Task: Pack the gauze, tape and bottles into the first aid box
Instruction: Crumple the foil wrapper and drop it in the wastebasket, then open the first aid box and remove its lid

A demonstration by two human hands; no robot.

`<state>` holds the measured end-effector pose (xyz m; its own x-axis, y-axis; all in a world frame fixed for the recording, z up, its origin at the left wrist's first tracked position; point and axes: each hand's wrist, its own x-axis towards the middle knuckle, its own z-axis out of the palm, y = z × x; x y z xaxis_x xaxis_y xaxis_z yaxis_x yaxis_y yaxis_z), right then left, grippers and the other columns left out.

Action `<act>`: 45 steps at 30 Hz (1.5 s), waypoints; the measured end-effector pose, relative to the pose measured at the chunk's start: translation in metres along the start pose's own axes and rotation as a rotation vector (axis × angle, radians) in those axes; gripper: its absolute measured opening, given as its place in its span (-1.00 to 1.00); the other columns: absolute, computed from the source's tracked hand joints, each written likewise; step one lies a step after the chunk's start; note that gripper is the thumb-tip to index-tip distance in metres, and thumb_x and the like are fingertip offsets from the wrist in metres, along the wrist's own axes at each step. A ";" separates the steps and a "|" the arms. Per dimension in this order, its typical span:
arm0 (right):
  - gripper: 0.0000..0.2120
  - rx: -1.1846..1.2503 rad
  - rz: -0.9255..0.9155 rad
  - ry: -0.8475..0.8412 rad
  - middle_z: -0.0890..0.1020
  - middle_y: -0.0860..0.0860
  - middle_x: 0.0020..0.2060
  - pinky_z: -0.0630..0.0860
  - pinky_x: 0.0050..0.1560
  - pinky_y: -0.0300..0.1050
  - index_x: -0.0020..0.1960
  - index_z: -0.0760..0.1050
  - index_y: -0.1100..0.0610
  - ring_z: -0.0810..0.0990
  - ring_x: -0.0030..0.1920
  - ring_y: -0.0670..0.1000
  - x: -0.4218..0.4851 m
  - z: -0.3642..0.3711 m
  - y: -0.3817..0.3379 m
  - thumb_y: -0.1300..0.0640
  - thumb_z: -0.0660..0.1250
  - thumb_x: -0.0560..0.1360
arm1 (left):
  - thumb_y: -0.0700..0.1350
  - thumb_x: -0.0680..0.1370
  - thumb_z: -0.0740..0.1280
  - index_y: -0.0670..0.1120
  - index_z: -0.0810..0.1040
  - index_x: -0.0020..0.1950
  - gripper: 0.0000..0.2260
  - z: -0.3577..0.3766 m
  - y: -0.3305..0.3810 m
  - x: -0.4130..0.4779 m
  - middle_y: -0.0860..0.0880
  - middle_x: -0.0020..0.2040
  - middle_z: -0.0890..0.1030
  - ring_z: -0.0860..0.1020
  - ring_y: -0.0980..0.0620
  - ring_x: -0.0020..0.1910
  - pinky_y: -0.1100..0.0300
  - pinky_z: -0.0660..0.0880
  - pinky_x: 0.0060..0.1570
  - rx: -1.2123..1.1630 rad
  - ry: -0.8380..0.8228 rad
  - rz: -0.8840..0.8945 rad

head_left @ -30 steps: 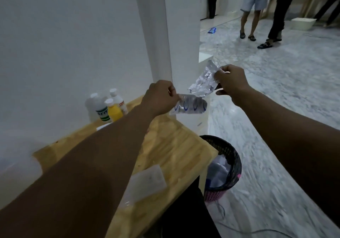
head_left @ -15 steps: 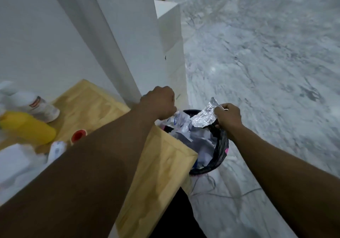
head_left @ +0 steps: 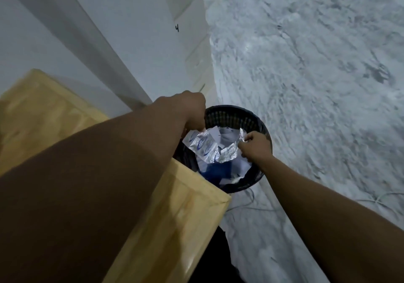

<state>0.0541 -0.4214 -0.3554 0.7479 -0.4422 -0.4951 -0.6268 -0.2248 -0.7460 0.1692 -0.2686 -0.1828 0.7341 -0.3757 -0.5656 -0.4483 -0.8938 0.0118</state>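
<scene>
Both hands are held over a black mesh waste bin (head_left: 237,116) standing on the marbled floor (head_left: 317,64) just beside the wooden table (head_left: 172,212). The left hand (head_left: 188,110) is closed, fingertips pinching a torn clear wrapper with blue print (head_left: 202,145), which hangs below it inside the bin's rim. The right hand (head_left: 254,146) pinches a crumpled silvery wrapper piece (head_left: 231,149) at its upper edge; the piece lies to that hand's left, touching the printed wrapper. White paper and a dark blue item lie beneath in the bin. Gauze, tape, bottles and box are out of view.
</scene>
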 end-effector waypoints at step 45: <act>-0.88 -0.233 -1.187 -0.334 0.69 0.03 -0.21 0.57 -0.16 -0.15 -0.04 0.61 0.12 0.70 -0.21 0.03 -0.388 0.075 -0.354 0.12 0.34 0.49 | 0.16 0.49 0.40 0.06 0.51 0.28 -0.60 -0.044 -0.195 -0.457 -0.01 0.19 0.62 0.54 -0.04 0.21 -0.03 0.49 0.24 -0.316 0.762 -0.454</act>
<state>0.0021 -0.1053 0.0675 0.8741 0.3711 0.3134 0.4719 -0.4959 -0.7290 -0.0562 0.0666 0.1098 0.9906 0.0661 0.1201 0.0399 -0.9772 0.2087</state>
